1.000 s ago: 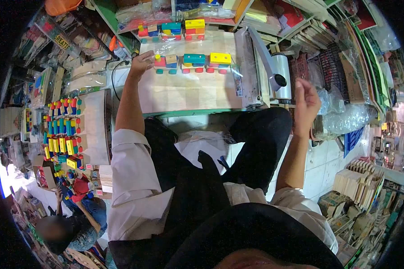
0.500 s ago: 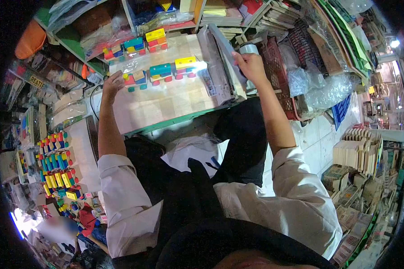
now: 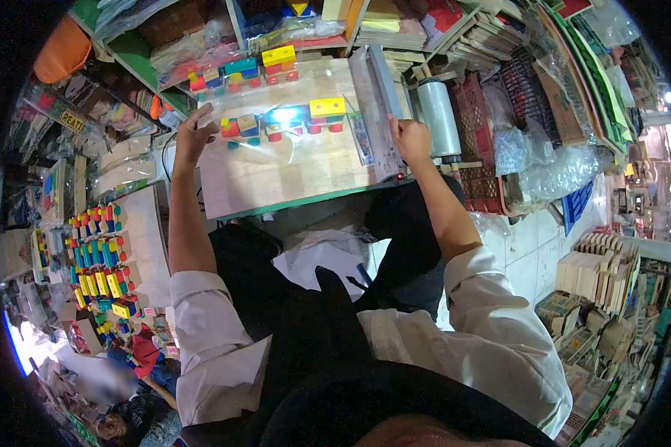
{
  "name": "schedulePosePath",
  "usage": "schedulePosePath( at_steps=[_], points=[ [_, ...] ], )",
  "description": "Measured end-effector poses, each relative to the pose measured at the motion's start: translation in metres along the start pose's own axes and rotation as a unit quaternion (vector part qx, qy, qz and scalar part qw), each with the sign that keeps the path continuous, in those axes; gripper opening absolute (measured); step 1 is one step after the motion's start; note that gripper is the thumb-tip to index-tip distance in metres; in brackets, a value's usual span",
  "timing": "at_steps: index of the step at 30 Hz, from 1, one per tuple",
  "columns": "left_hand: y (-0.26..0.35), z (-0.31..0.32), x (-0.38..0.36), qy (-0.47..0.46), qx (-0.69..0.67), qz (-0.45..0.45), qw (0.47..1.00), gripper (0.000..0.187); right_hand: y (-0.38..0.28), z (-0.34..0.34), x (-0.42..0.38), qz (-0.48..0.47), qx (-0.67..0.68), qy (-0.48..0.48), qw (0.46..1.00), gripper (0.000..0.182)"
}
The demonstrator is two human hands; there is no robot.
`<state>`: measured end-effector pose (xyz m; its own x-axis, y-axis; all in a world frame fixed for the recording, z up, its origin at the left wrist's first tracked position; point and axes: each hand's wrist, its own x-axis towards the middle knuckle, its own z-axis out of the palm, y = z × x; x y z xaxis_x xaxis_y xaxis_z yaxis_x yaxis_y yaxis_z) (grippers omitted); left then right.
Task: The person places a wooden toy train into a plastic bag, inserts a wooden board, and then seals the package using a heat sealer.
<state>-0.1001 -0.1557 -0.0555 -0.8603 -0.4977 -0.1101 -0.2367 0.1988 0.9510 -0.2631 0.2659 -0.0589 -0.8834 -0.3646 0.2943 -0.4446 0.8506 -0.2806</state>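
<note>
A toy train of red, yellow, blue and green wooden cars lies on the pale board, with glare at its middle that looks like light on clear plastic. Beyond it stands a second toy train. My left hand is just left of the nearer train, fingers bent and thumb apart, with nothing visible in it. At the right end of the board, my right hand is closed at the edge of a long grey bar. What lies under its fingers is hidden.
A roll of clear film sits right of the bar, beside a red plastic crate. More toy trains line a board at left. Shelves hold materials behind. A co-worker in red is at lower left.
My right hand has come down and nearer along the grey bar, uncovering the film roll. My left hand has opened and moved slightly off the nearer train. The view has shifted a little.
</note>
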Motion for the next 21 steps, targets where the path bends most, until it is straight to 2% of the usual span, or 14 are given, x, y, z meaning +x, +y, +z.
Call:
schedulePosePath(
  at_steps=[1,4,5,9,14,16,17,18,20,21],
  points=[
    [0.002,0.001,-0.001,-0.001,-0.004,0.041,0.999,0.047,0.001,0.002,0.000,0.002,-0.008,-0.006,1.000,0.050],
    [0.056,0.014,-0.026,0.021,0.064,0.065,0.996,0.049,0.004,0.003,0.001,-0.001,-0.013,-0.005,1.000,0.048],
    [0.070,0.021,-0.034,0.049,0.045,0.085,0.994,0.050,0.003,0.002,0.002,-0.008,-0.009,-0.001,1.000,0.048],
    [0.113,0.026,-0.049,0.058,0.026,0.105,0.992,0.054,-0.002,-0.001,0.002,0.005,-0.020,-0.011,1.000,0.049],
    [0.169,0.054,-0.075,0.025,-0.025,0.160,0.987,0.052,-0.007,-0.007,0.003,0.017,-0.010,-0.030,0.999,0.045],
    [0.193,0.065,-0.089,0.044,0.036,0.232,0.971,0.051,-0.006,-0.005,0.002,0.012,-0.001,-0.028,1.000,0.045],
    [0.198,0.066,-0.092,0.041,0.039,0.316,0.947,0.050,-0.004,-0.001,0.002,0.010,0.001,-0.024,1.000,0.046],
    [0.209,0.059,-0.100,0.042,0.042,0.319,0.946,0.050,-0.002,0.003,0.005,0.009,0.003,-0.019,1.000,0.047],
    [0.246,0.034,-0.128,0.107,-0.101,0.287,0.947,0.047,-0.001,0.005,0.005,0.017,0.000,-0.013,1.000,0.049],
    [0.260,0.027,-0.139,0.123,-0.110,0.296,0.941,0.047,-0.001,0.006,0.006,0.019,-0.008,-0.009,1.000,0.050]
  ],
)
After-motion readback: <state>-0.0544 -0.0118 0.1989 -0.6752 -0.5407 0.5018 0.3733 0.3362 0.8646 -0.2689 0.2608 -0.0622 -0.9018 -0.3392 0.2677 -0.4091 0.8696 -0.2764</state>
